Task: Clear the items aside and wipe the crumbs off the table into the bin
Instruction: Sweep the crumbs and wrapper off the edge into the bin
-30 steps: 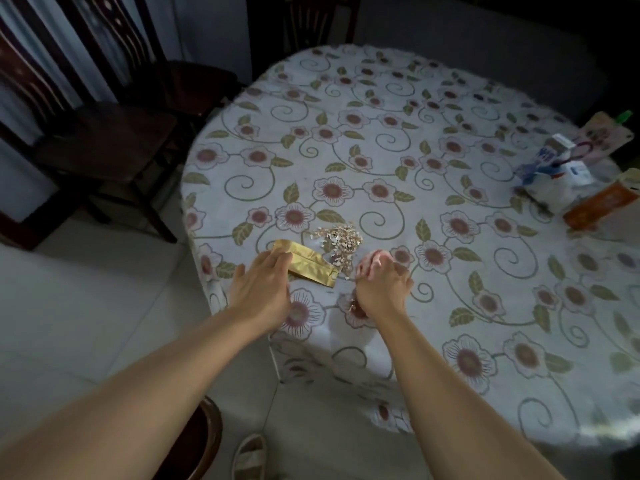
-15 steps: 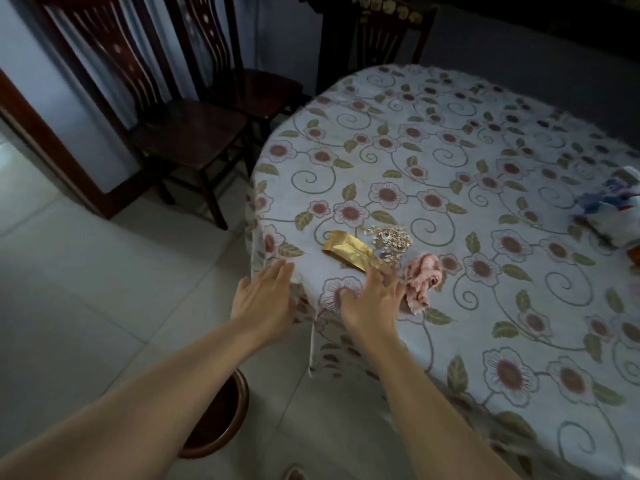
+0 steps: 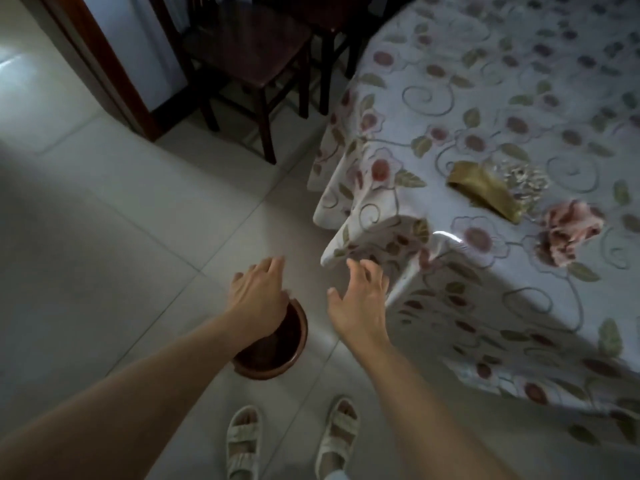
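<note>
Both hands, left (image 3: 258, 296) and right (image 3: 360, 303), hang loose-fingered, each grip empty, over bare floor (image 3: 121, 237). Bin (image 3: 277, 348) sits below the left; chair (image 3: 242, 53) crowds the worktop (image 3: 485, 109) edge.

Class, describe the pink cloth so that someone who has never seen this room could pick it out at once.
Start at the table under the floral tablecloth on the right. Near its front edge lie a gold packet, a pile of crumbs behind it, and to the packet's right the pink cloth. It alone is soft, crumpled into a ball, and pink; the packet is flat and shiny, the crumbs pale and loose.
</note>
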### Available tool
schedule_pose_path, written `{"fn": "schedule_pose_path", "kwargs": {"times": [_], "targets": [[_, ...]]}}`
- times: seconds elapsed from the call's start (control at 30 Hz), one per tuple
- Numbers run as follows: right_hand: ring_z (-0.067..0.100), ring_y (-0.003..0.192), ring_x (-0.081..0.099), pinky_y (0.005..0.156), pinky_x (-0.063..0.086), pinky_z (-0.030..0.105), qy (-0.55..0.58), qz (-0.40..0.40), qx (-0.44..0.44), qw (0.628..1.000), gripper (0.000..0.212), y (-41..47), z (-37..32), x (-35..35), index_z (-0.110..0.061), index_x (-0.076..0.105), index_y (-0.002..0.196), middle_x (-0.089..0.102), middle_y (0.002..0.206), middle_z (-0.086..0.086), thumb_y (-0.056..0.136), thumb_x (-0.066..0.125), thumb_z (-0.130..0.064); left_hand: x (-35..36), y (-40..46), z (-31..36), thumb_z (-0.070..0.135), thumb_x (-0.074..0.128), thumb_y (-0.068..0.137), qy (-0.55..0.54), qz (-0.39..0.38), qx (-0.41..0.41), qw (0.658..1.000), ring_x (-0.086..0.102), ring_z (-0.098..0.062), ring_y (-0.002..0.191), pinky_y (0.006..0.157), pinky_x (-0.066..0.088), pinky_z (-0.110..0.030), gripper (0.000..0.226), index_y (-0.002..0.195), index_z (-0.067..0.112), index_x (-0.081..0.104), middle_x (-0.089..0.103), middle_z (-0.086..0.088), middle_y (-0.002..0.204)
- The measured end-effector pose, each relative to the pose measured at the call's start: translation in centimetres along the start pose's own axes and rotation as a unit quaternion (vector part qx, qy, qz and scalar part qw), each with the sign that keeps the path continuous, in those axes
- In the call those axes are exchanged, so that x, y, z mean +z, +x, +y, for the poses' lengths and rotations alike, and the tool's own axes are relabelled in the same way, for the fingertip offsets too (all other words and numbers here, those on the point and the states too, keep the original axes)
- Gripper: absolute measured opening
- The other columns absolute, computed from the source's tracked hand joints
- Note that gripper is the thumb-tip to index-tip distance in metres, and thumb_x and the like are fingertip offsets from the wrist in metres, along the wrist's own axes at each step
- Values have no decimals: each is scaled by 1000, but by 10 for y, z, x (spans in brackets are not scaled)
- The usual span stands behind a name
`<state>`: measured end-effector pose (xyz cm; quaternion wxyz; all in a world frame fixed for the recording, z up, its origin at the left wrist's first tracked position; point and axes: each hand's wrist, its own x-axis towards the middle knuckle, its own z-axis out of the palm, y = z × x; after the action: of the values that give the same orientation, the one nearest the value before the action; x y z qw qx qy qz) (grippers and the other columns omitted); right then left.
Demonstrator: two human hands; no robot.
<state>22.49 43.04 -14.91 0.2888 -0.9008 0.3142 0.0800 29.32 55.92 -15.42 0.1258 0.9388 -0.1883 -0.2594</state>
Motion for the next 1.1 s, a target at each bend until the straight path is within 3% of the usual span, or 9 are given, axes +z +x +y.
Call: {"fn": "schedule_pose_path", "kwargs": {"times": [0.3,0.7,0.83,0.9,1.0,1.1], "targets": [[25,133,24,109,28,33,-31,-73,51,996,61,17,23,131,-11,28,143,27,144,7,88,54,-19,87,25,-120,28,47,94,4,-48,-71,996,39,-24,133,108,28,-40,55,144,18,28,39,-2,147],[26,132,31,104,36,30,-109,-155,59,980,68,68,126,308,-11,19,146,29,146,12,88,56,-16,249,102,-223,29,47,91,36,-90,-125,987,46,-26,125,100,36,-42,52,140,20,33,46,-4,138],[24,129,37,99,41,29,-109,-154,53,981,76,78,154,341,-15,10,148,31,145,11,89,57,-16,289,122,-238,25,51,90,28,-100,-182,978,42,-31,131,104,33,-42,65,147,18,21,40,-9,144],[23,123,45,91,46,28,-107,-156,49,981,79,81,163,352,-18,4,149,35,141,12,90,57,-18,305,128,-244,22,49,90,14,-94,-194,977,49,-34,123,98,39,-43,63,146,18,20,49,-14,136],[20,98,59,71,44,23,-109,-158,48,980,82,86,170,361,-18,-4,149,49,127,13,91,55,-16,319,133,-246,17,42,92,13,-73,-197,978,60,-36,101,80,47,-42,60,146,16,15,61,-17,112],[14,74,50,64,41,21,-104,-154,44,982,81,88,173,364,-20,-5,148,53,116,12,92,52,-10,320,131,-240,8,45,90,15,-44,-213,976,60,-38,99,72,39,-38,54,139,13,25,60,-19,105]]}}
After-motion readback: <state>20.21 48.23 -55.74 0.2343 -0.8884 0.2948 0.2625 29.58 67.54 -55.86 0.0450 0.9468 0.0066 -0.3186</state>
